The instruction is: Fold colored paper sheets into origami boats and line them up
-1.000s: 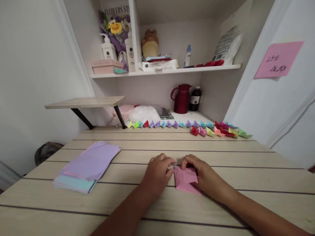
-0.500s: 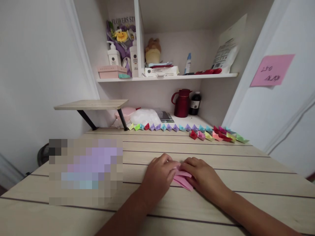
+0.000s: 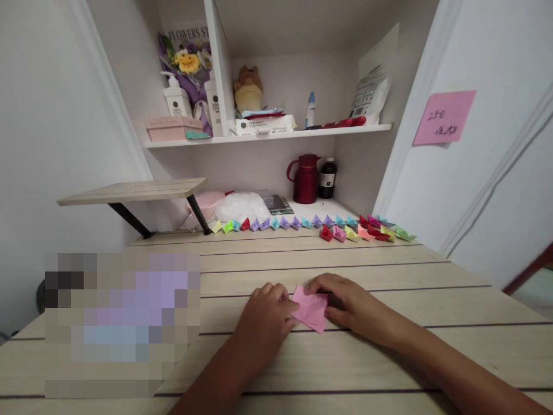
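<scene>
Paper half-folded: pink square paper piece pinched between left hand and right hand; finished small coloured paper boats rowed well beyond.

"FLOWERS ST…" on bouquet wrap; "250" on pink note

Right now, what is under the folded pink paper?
The pink paper lies on the wooden table, between the left hand and right hand. Anything beneath it is covered.
</scene>
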{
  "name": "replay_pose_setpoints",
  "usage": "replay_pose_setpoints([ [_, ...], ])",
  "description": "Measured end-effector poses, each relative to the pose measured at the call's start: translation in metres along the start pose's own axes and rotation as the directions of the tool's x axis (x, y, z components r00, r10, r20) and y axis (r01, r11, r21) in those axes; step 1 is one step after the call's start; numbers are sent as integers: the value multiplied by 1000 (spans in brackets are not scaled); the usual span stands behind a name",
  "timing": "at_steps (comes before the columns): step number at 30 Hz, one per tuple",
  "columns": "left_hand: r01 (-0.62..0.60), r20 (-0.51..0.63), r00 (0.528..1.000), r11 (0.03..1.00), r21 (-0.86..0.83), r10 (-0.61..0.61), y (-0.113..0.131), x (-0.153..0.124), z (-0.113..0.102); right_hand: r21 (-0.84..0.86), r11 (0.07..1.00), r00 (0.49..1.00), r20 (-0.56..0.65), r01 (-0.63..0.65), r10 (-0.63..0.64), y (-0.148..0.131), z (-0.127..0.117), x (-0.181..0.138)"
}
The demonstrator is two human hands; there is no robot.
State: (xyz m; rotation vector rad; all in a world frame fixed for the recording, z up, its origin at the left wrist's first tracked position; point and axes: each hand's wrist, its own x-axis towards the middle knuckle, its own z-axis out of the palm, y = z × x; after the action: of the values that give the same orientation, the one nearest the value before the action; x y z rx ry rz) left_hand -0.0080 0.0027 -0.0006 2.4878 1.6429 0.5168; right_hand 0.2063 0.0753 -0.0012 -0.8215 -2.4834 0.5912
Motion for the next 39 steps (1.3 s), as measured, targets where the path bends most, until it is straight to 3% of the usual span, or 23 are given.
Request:
replay_pose_setpoints([
  [8,69,-29,997,985,-156,-74,-5,4,5,-17,1000,999,43,4,-3,6,-6,0],
  [16,190,-42,976,933,-306,-212,-5,11,6,-88,991,995,-43,-97,93,8,4,4],
  [26,265,-79,953,932,-246,-292,-3,11,12,-175,974,987,-98,-141,125,14,13,12],
  [32,143,-8,990,988,-63,-144,0,8,7,-273,949,986,-97,-158,136,11,16,16],
  [39,30,105,994,994,107,-42,2,7,3,-138,965,972,-104,-225,211,24,3,8],
])
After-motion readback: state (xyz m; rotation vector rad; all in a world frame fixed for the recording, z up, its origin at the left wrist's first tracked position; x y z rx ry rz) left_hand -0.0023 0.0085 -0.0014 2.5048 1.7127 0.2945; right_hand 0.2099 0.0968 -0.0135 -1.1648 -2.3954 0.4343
